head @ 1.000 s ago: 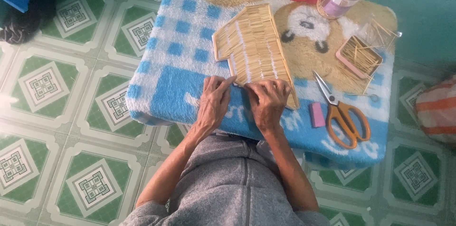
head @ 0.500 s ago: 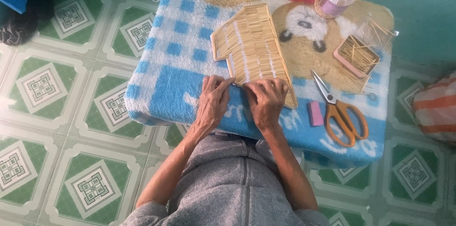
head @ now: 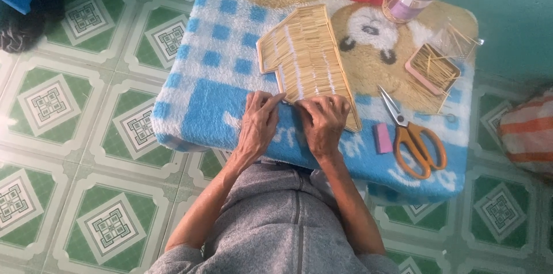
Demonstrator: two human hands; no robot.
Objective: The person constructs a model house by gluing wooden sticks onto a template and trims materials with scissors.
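Both hands press flat on the stick panel's near end: left hand, right hand, fingers spread narrow; orange scissors near blanket's right edge.

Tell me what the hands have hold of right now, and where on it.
Both the left hand and the right hand press fingertips on the near bottom edge of the number-one-shaped stick panel, which lies flat on the blanket. Nothing is lifted.

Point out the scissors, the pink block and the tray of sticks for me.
scissors [head: 416, 135], head view, on the pivot end of the orange handles.
pink block [head: 383, 138], head view, its top face.
tray of sticks [head: 416, 73], head view, pink rim.
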